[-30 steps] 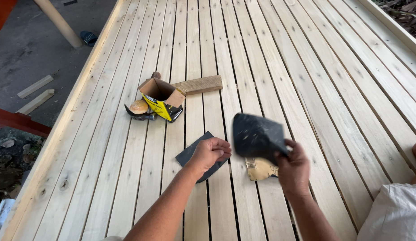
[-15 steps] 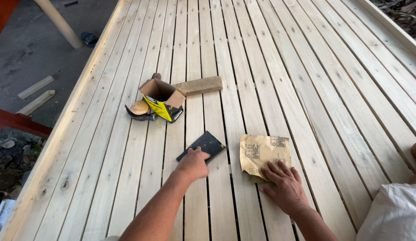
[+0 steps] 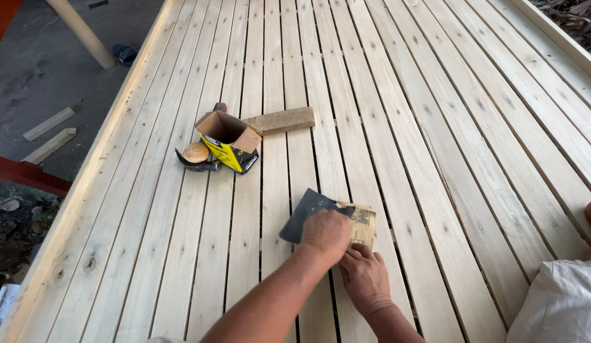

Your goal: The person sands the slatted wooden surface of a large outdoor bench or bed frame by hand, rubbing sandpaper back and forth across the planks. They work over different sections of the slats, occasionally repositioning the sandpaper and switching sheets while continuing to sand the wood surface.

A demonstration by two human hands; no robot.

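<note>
Sheets now overlap: my left hand [image 3: 325, 234] presses the dark sandpaper sheet [image 3: 305, 212] flat, right hand [image 3: 364, 277] pinching the tan sheet [image 3: 361, 223]; sanding unstarted.

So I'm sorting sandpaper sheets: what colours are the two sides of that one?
Dark grey grit face, tan backing on the sandpaper; head view.

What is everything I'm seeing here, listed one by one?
Slatted wooden platform: one, pale wood, fills most of the view.
Sandpaper sheets: two, one dark grey face up, one tan backing up, under the hands.
Cardboard box: one, open, yellow and black, left of centre.
Wooden block: one, tan, beside the box.
Wood offcuts: two, pale, on the ground at left.
White cloth: one, lower right corner.
Left hand: on the dark sheet.
Right hand: on the tan sheet.
</note>
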